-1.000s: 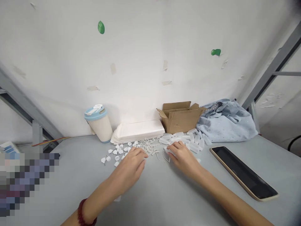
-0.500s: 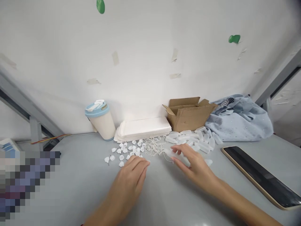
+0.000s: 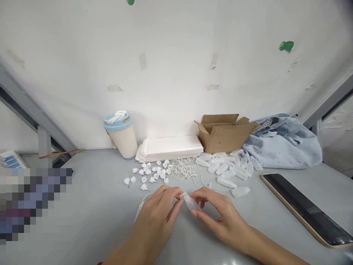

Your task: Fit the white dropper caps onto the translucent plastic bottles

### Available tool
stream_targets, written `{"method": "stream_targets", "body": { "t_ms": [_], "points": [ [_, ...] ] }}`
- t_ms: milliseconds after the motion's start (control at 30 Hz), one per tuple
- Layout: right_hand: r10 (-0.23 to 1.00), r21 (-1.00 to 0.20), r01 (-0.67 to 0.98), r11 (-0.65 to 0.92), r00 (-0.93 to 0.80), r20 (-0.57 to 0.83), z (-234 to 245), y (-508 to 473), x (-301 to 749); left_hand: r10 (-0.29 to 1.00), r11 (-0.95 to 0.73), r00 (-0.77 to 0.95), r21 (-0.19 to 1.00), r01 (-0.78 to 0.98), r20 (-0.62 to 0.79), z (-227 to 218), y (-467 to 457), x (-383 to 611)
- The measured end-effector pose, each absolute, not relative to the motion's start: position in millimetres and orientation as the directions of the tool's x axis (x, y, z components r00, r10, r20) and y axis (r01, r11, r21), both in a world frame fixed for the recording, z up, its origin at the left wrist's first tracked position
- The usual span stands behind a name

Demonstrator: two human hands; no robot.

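Between the fingers of my right hand (image 3: 220,209) is a small translucent squeeze bottle (image 3: 192,203), tilted with its neck up and to the left. My left hand (image 3: 158,211) pinches at that neck, closed on a small white cap (image 3: 184,195) that the fingertips mostly hide. A pale loop of string (image 3: 143,198) and part of a whitish item show behind my left hand. Loose white caps with thin needle tips (image 3: 143,179) lie beyond it. White strings (image 3: 182,168) are tangled in the middle, and several more translucent bottles (image 3: 226,182) lie beyond my right hand.
Along the wall stand a cup with a blue lid (image 3: 122,138), a stack of white flat packets (image 3: 171,147), an open cardboard box (image 3: 228,138) and a bunched light blue cloth (image 3: 284,147). A phone (image 3: 306,209) lies at right. A blurred patch covers the left edge.
My right hand has moved left and down with a bottle. My left hand has shifted slightly right, and the two hands now meet at the bottle's neck. The view has shifted slightly.
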State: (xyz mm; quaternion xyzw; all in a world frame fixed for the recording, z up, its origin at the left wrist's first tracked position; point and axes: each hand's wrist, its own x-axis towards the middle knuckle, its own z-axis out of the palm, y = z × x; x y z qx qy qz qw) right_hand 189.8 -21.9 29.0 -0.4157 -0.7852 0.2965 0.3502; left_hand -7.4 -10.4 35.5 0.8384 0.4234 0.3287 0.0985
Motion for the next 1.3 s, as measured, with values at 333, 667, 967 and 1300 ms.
{"method": "stream_targets", "body": {
  "t_ms": [333, 667, 967, 1300],
  "points": [
    [0.836, -0.697, 0.477, 0.536, -0.416, 0.357, 19, -21, 191, 0.453, -0.797, 0.505, 0.08, 0.598, 0.734, 34, -9, -4],
    [0.792, -0.646, 0.47, 0.601, -0.455, 0.406, 11, -22, 192, 0.455, -0.826, 0.511, 0.132, 0.548, 0.729, 31, -10, 1],
    [0.904, -0.812, 0.429, 0.396, -0.336, 0.263, 17, -22, 187, 0.487, -0.826, 0.502, 0.19, 0.531, 0.715, 30, -14, 1],
    [0.921, -0.971, -0.204, -0.128, -0.388, -0.04, 30, -17, 186, 0.525, -0.807, 0.493, 0.224, 0.546, 0.693, 31, -18, 2]
  ]
}}
